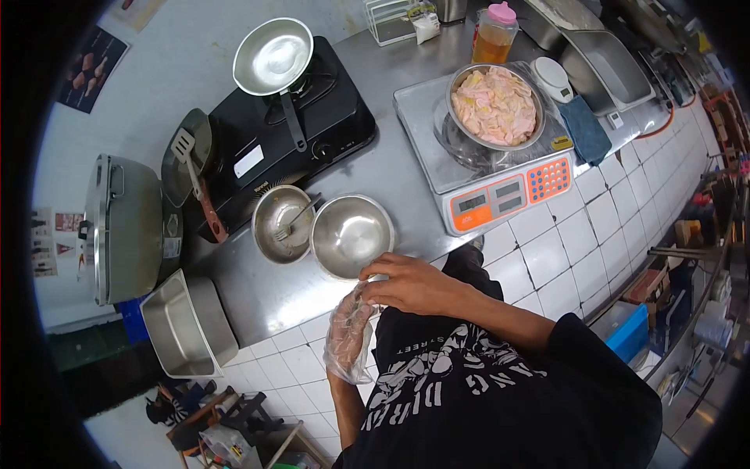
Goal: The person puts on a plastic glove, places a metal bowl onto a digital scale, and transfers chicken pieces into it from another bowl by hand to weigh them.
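Note:
A clear plastic glove (337, 361) covers my left hand (349, 328), hanging loose around the wrist. Inside it the fingers look stretched out toward the counter, their tips partly hidden. My right hand (402, 283) pinches the glove near those fingertips. Just beyond both hands, on the steel counter, stands a shiny metal bowl (353, 234) with nothing in it. Beside it on the left, a second metal bowl (269, 238) holds a fork (295, 219) and some residue.
A black stove (344, 117) carries a saucepan (273, 59). A slotted spatula (195, 176) rests by a frying pan. On the right, a scale (461, 207) bears a bowl of raw chicken pieces (496, 109). A steel pan (215, 313) sits at the left edge.

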Demonstrator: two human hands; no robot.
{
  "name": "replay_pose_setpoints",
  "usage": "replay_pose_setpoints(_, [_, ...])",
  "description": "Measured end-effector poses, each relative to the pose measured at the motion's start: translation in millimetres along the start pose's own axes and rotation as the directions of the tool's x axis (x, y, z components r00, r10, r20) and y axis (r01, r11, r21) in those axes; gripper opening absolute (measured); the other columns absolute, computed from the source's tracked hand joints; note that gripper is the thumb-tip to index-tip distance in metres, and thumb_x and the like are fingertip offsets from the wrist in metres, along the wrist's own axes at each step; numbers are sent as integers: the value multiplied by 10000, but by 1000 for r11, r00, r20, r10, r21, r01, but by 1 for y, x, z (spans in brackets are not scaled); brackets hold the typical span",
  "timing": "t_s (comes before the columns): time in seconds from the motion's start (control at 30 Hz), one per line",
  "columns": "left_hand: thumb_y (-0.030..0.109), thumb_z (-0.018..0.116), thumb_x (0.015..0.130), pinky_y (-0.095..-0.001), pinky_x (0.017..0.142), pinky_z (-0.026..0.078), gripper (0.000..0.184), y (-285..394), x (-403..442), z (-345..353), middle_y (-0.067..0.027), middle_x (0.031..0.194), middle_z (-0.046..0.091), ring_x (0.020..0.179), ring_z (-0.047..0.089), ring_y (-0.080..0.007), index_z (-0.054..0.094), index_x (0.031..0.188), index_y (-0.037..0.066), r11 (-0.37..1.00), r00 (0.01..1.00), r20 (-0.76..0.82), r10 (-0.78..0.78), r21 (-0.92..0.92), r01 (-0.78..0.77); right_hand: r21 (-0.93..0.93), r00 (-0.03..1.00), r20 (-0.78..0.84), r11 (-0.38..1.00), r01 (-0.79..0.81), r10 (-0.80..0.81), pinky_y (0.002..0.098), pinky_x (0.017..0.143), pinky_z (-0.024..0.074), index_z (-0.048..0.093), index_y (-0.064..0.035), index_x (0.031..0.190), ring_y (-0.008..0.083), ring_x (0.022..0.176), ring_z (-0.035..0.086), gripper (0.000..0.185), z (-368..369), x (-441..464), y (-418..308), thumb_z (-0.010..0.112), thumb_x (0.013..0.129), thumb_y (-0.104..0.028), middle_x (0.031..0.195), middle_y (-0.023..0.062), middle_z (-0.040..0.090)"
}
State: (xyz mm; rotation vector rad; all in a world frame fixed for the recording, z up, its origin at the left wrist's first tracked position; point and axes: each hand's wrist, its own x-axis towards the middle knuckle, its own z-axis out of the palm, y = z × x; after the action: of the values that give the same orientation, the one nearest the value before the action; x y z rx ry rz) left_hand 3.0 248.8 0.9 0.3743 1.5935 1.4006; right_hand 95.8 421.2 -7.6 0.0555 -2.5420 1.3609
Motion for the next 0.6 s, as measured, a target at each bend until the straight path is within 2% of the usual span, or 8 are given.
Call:
replay_pose_setpoints(0.07, [186,550,921,-307,916,440,432,3,0,-11,-133,1184,544,1081,529,-189,452,1274,-42,999,1000,27,-9,-36,10,-7,995,-91,1000,-27,27,350,844,463,641,-87,948,239,1011,528,173,8,9,-13,622,790,-154,1075,56,561])
replay_pose_setpoints(0.17, [156,516,935,-311,903,453,377,2,-1,-24,-130,1159,556,1051,545,-184,471,1251,-44,991,995,98,-1,-133,14,-56,994,-107,998,-10,4,362,854,458,643,-85,923,234,1022,523,152,17,17,-19,623,781,-138,1054,49,570])
replay_pose_setpoints(0.27, [164,512,936,-311,898,453,384,-5,2,-31,-131,1139,565,1040,550,-179,465,1255,-43,993,996,85,24,-119,-13,-47,996,-91,999,-15,11,363,851,452,642,-95,951,242,1002,535,156,24,19,-15,615,803,-133,1067,45,575])
replay_pose_setpoints(0.3, [216,489,948,-322,894,452,419,1,9,-35,-141,1153,555,1043,550,-189,443,1276,-42,999,981,194,-23,-34,30,-75,992,-122,997,-35,26,361,846,453,641,-92,941,241,997,537,148,27,18,-15,617,800,-128,1054,46,581])
replay_pose_setpoints(0.4, [287,462,957,-336,897,444,472,-3,15,-34,-142,1155,555,1040,553,-201,421,1295,-39,993,988,131,-79,-80,90,-154,978,-203,984,-84,51,356,832,456,639,-84,911,238,978,547,124,26,23,-12,622,791,-116,1017,47,595])
replay_pose_setpoints(0.43, [334,441,960,-348,901,437,511,-3,17,-31,-146,1163,551,1030,557,-215,404,1312,-35,980,981,64,-181,-73,185,-171,971,-229,979,-107,66,355,828,457,639,-82,900,236,969,551,117,25,25,-12,625,788,-113,1008,46,597])
replay_pose_setpoints(0.47, [377,420,963,-347,900,434,540,-18,16,-40,-157,1172,549,1045,545,-222,388,1328,-20,997,990,133,-43,-56,51,-184,963,-257,974,-130,80,354,823,459,638,-80,890,235,960,556,109,25,27,-13,627,786,-110,998,44,600])
replay_pose_setpoints(0.6, [525,383,929,-377,941,432,707,-34,24,-44,-177,1339,416,1119,505,-265,235,1413,31,956,936,339,-93,-231,179,-138,928,-319,959,-247,193,368,820,464,628,-72,915,262,934,571,126,15,30,-6,619,791,-97,988,49,606])
